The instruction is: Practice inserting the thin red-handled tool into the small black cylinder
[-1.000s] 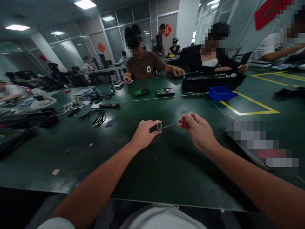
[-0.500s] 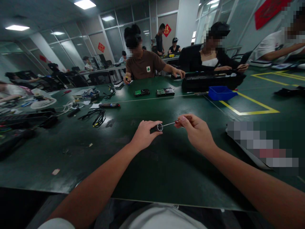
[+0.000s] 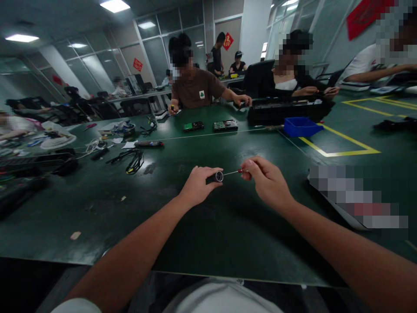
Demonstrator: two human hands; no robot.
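Between thumb and fingers, my left hand [image 3: 199, 187] grips a small black cylindrical part [image 3: 219, 176] whose round, light-rimmed end faces right. My right hand [image 3: 267, 177] is closed around the reddish handle of a screwdriver [image 3: 232, 172]. Its thin metal shaft points left, with the tip at the round end of the cylinder; whether the tip is inside cannot be made out. Both hands are held above the green table [image 3: 208, 234].
Ahead lie two circuit-board devices, a green one [image 3: 193, 126] and a silver one [image 3: 225, 125]. A blue bin [image 3: 302, 126] stands right of them, before a long black housing [image 3: 289, 112]. Black cables [image 3: 134, 161] lie left. A co-worker [image 3: 200, 89] sits opposite.
The right hand's fingers have shifted slightly around the screwdriver handle, and the cylinder's end has tilted a little. Both hands stay in nearly the same place.
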